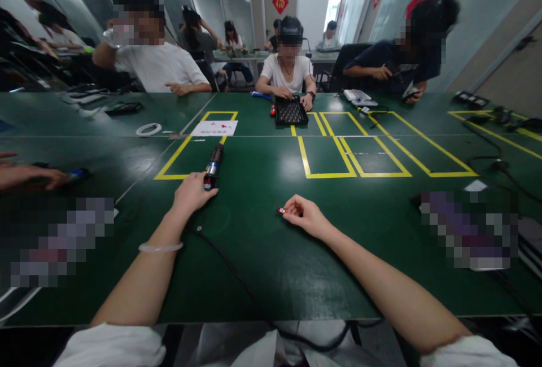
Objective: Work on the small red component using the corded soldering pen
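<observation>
My left hand (191, 195) is closed round the near end of a black cylindrical tool (215, 159) with a blue and silver band. The tool lies on the green table, pointing away from me; its exact kind is unclear. A translucent bracelet (161, 248) circles my left wrist. Further right, my right hand (307, 215) rests on the table with curled fingers. Thumb and fingertips pinch a small red and white piece (280, 210), too small to name; part of it is hidden by the fingers. A gap of bare table separates the two hands.
A black cable (231, 268) runs toward me between my forearms. Yellow tape outlines (332, 175) and a white paper sheet (215, 128) lie ahead. Blurred phone-like objects lie both sides. Another person's hand (36, 175) is at left; a person opposite handles a black tray (291, 121).
</observation>
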`<state>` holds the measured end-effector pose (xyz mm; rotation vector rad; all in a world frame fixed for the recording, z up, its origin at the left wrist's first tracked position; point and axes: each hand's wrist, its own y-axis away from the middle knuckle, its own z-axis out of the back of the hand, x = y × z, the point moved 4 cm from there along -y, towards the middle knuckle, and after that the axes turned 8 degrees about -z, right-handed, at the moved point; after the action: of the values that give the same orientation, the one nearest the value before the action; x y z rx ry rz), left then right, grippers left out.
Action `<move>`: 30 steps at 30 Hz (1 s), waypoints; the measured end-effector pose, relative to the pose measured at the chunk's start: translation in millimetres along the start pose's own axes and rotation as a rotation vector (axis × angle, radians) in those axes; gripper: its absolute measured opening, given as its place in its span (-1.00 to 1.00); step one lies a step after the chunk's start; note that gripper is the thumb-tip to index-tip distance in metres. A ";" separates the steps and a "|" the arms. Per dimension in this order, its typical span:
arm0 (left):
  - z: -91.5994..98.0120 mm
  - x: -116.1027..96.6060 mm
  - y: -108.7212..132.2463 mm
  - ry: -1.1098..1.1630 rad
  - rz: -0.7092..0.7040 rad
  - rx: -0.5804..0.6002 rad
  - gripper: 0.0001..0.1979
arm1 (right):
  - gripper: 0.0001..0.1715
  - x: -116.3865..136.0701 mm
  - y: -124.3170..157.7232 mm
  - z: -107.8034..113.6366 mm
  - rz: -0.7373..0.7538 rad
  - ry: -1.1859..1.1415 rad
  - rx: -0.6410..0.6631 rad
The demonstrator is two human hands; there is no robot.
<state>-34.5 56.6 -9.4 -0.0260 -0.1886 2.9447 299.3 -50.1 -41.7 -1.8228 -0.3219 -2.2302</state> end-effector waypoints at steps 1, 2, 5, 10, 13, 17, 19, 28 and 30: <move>-0.1 -12.1 0.9 0.006 -0.041 0.001 -0.32 | -0.73 -0.1 0.2 0.1 0.002 0.004 -0.002; 0.2 -24.8 2.5 0.017 -0.084 0.002 -0.32 | -0.74 0.1 0.5 0.0 0.003 0.010 -0.005; 3.0 -63.9 10.9 0.065 -0.219 0.005 -0.32 | -0.77 2.8 2.2 -0.5 0.001 0.049 -0.015; 7.5 -121.9 30.3 0.189 -0.437 0.003 -0.34 | -0.81 12.0 5.7 -2.7 0.030 0.182 -0.046; 7.6 -147.8 41.3 0.289 -0.554 0.017 -0.35 | -0.86 15.0 6.8 -4.1 0.059 0.263 -0.065; 7.6 -172.5 53.6 0.388 -0.672 0.048 -0.35 | -0.89 13.2 6.7 -5.2 0.069 0.380 -0.100; 8.1 -180.8 58.1 0.408 -0.716 0.056 -0.35 | -0.86 11.4 6.4 -5.6 0.053 0.465 -0.114; 7.1 -187.5 62.3 0.394 -0.755 0.058 -0.37 | -0.87 12.7 6.4 -8.1 0.127 0.524 -0.098; 6.9 -187.8 62.9 0.380 -0.754 0.056 -0.36 | -0.88 13.9 7.0 -7.9 0.143 0.518 -0.084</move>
<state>137.8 -41.3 -9.6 -0.4070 -0.0411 2.1415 291.5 -59.9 -29.5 -1.1876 0.0012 -2.5285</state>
